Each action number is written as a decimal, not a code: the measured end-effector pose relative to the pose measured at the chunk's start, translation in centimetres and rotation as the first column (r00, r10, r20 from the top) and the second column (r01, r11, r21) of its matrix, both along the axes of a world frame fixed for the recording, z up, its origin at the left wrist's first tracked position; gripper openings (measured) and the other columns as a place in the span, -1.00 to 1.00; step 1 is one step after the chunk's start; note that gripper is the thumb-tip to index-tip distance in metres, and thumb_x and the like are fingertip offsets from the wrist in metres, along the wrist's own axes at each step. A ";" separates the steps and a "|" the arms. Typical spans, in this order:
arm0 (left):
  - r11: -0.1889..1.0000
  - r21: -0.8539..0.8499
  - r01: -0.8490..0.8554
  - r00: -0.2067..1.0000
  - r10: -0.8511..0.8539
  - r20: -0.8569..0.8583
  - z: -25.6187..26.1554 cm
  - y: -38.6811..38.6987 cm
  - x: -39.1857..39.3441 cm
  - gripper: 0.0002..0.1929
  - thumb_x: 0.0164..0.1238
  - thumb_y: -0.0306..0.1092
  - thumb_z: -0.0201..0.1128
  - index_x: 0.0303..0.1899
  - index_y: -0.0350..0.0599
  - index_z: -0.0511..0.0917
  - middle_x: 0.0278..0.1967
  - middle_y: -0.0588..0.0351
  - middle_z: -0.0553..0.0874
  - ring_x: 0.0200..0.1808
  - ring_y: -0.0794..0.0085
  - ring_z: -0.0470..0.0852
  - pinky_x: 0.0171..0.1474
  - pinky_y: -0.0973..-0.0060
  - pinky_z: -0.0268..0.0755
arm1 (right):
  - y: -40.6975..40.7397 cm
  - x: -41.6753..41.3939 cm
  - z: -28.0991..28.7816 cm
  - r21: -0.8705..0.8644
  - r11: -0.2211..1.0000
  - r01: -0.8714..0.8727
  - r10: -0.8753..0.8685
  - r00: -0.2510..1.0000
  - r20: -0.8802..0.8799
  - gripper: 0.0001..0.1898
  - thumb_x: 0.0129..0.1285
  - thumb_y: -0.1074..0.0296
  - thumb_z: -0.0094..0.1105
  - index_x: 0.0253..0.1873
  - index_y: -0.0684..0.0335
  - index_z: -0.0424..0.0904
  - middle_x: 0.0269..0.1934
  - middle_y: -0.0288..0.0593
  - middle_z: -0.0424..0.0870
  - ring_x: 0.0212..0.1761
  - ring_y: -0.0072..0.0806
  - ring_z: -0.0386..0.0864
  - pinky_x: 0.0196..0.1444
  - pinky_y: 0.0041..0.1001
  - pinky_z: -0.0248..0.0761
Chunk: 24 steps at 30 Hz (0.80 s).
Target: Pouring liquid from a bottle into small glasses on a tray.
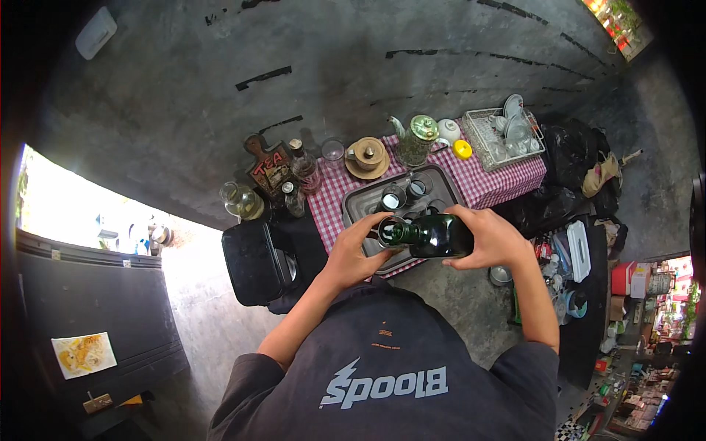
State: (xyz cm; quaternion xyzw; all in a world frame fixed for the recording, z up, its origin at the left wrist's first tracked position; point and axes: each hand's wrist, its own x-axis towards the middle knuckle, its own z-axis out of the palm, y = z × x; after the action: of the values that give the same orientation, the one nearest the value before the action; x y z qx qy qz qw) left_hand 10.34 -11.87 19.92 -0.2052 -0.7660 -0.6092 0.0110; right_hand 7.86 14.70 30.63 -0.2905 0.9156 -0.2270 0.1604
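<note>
My left hand [353, 248] grips a clear drinking glass [388, 221] between thumb and fingers. My right hand [493, 237] is wrapped around the body of a dark green glass bottle [440, 236]. The bottle is tipped onto its side, its neck pointing left at the mouth of the held glass. Whether liquid is flowing cannot be made out. Both are above the near part of a grey tray [353, 208]. On the tray stand a glass with pale contents [390, 200], a second such glass [417, 187] and another glass [436, 206] partly hidden by the bottle.
A red-and-white checked cloth [485, 184] covers the table. Behind the tray are a teapot [416, 146], a lidded cup on a saucer [368, 155] and a yellow lid [462, 149]. A dish basket [485, 138] stands right; bottles [305, 168] and a black bin [248, 264] are left.
</note>
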 end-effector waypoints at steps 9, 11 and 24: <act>0.995 -0.059 -0.079 0.997 0.079 0.001 0.2 1.9 -0.3 -0.40 0.07 -0.44 0.56 0.20 -0.23 0.54 -0.02 0.04 0.75 0.01 0.43 0.72 0.11 0.46 0.52 | 3.4 3.3 -8.0 -0.479 0.840 0.255 -0.273 0.961 0.033 -0.23 -0.18 0.14 0.65 0.15 0.36 0.50 -0.13 0.00 0.73 -0.11 -0.24 0.76 0.02 -0.35 0.58; 0.991 -0.114 -0.072 0.997 0.076 0.027 0.1 2.4 -0.3 -0.37 0.06 -0.37 0.57 0.21 -0.18 0.54 0.02 0.01 0.73 0.07 0.29 0.72 0.16 0.41 0.51 | 3.8 4.2 -10.9 -0.516 0.809 0.282 -0.288 0.955 0.069 -0.23 -0.22 0.18 0.66 0.15 0.32 0.50 -0.12 -0.05 0.74 -0.08 -0.31 0.75 0.04 -0.38 0.56; 0.988 -0.034 -0.148 0.978 0.151 0.141 -2.1 3.2 -1.2 -0.42 0.13 -0.53 0.50 0.19 -0.31 0.45 0.01 0.02 0.69 0.06 0.42 0.68 0.21 0.45 0.50 | -0.2 7.7 -20.2 -0.662 0.397 0.636 -0.476 0.759 0.444 -0.30 -0.14 0.39 0.63 0.17 0.26 0.48 -0.02 -0.16 0.68 0.05 -0.44 0.64 0.15 -0.41 0.48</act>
State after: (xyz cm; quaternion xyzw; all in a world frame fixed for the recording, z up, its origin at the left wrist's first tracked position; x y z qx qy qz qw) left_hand 9.18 -8.70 17.86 -0.1031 -0.7850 -0.6108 -0.0007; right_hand 15.58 14.53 10.45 0.0161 0.7442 -0.6675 0.0146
